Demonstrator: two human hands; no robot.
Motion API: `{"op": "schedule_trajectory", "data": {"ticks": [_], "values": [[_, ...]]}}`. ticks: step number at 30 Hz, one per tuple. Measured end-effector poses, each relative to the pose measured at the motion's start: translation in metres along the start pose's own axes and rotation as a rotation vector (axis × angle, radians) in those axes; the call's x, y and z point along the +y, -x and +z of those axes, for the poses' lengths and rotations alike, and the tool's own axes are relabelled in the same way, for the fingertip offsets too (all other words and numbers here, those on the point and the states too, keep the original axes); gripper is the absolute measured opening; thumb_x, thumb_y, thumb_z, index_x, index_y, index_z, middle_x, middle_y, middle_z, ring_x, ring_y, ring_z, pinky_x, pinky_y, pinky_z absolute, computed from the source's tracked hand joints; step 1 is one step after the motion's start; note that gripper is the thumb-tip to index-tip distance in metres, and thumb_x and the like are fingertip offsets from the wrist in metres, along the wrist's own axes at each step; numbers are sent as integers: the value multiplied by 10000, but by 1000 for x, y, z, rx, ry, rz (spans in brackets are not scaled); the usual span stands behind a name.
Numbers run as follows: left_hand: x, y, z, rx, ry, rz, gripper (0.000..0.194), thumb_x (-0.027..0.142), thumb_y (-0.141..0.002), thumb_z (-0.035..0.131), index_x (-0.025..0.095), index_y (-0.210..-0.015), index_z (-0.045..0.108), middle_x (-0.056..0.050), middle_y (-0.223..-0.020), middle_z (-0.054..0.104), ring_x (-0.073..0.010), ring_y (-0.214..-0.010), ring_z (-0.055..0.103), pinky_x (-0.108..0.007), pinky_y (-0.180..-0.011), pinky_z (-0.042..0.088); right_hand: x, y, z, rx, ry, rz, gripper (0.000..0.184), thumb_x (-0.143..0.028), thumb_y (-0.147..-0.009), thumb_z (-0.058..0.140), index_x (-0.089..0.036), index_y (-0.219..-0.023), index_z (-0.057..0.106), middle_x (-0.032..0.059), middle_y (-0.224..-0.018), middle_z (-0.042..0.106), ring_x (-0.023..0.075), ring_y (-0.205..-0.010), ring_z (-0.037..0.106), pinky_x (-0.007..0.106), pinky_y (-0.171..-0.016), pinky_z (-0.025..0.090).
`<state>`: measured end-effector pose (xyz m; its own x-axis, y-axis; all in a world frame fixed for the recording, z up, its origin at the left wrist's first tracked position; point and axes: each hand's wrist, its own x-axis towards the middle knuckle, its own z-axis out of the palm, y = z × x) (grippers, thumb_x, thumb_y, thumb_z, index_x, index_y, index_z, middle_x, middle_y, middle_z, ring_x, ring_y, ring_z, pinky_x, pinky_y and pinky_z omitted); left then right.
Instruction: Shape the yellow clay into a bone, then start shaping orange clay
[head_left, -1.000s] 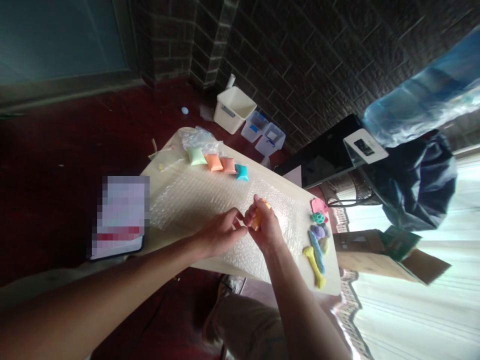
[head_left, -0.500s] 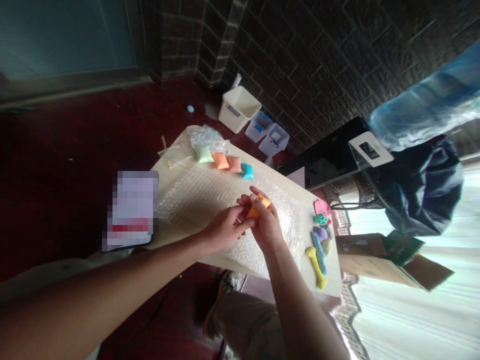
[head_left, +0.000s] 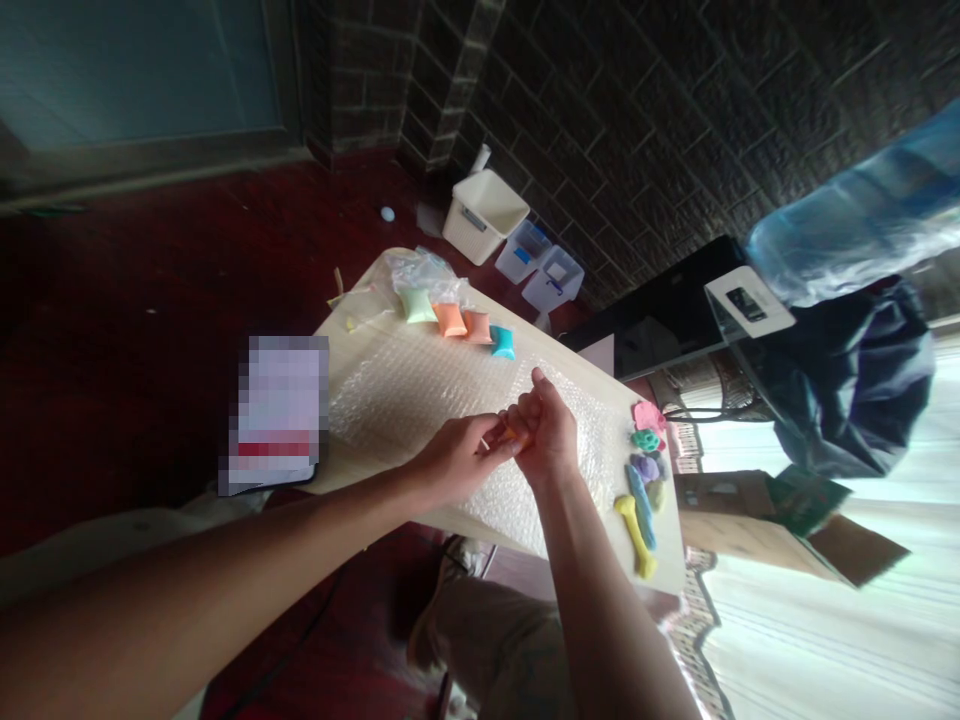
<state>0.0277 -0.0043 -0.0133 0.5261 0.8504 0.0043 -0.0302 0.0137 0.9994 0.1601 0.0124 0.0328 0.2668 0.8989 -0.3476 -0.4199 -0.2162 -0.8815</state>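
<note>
Over the bubble wrap [head_left: 420, 390] on the table, my two hands meet around a small orange packet [head_left: 515, 434]. My right hand [head_left: 551, 430] is curled in a fist around it, thumb pointing up. With thumb and fingers, my left hand [head_left: 457, 455] pinches the packet's end that shows between the hands. Most of the packet is hidden by the fingers. Beyond the hands lie pillow-shaped packets: a pale green one [head_left: 417, 305], two orange ones [head_left: 450, 319] and a blue one [head_left: 503, 343].
Clay-like shapes line the table's right end, among them a yellow bone shape [head_left: 636, 538], a blue strip [head_left: 642, 505] and a pink piece [head_left: 648, 416]. Crumpled clear plastic [head_left: 424, 268] lies at the far edge. Bins [head_left: 484, 215] stand on the floor; a cardboard box [head_left: 750, 525] is at right.
My right hand has closed from a partly open grasp into a fist, covering most of the orange packet. My left fingers have come up against it. The view has shifted slightly.
</note>
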Motion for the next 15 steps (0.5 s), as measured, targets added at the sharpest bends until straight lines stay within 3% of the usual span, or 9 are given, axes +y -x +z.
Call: {"op": "schedule_trajectory", "data": {"ticks": [3,5,7,10,15], "values": [[0,-2,-2,-3,55,-11,387,530,-998,609,168,-1087,711,-62,-925,747,-173,-716,667,-276,-639,486,-6,1,-4,-68,-17,21,366,-514,-772,871,-216,-762,659,-44,-622,654,118,-512,614,254,-500,538],[0,-2,-3,-29,75,-30,414,568,-1000,593,168,-1011,700,-36,-828,709,-169,-675,651,-275,-623,470,-10,3,-7,-105,-27,-9,376,-473,-722,918,-213,-890,706,-30,-734,715,125,-579,657,257,-545,577],[1,-1,-2,-58,61,-22,431,586,-998,591,175,-893,670,-15,-742,661,-167,-660,635,-272,-619,452,-11,5,-8,-91,-23,-46,359,-412,-702,942,-203,-743,653,-75,-577,597,80,-464,536,228,-499,542],[3,2,-1,-62,-16,19,452,590,-1012,572,186,-826,650,-1,-689,628,-163,-656,605,-270,-616,413,-8,4,-2,28,17,-64,540,-401,-747,911,-224,-533,449,-122,-403,336,51,-342,319,210,-361,390],[4,5,0,-21,-124,22,535,624,-1037,502,192,-735,593,10,-645,575,-155,-616,536,-289,-588,329,-6,1,5,148,32,-63,618,-429,-807,864,-250,-502,357,-113,-372,295,66,-318,279,244,-327,330]]}}
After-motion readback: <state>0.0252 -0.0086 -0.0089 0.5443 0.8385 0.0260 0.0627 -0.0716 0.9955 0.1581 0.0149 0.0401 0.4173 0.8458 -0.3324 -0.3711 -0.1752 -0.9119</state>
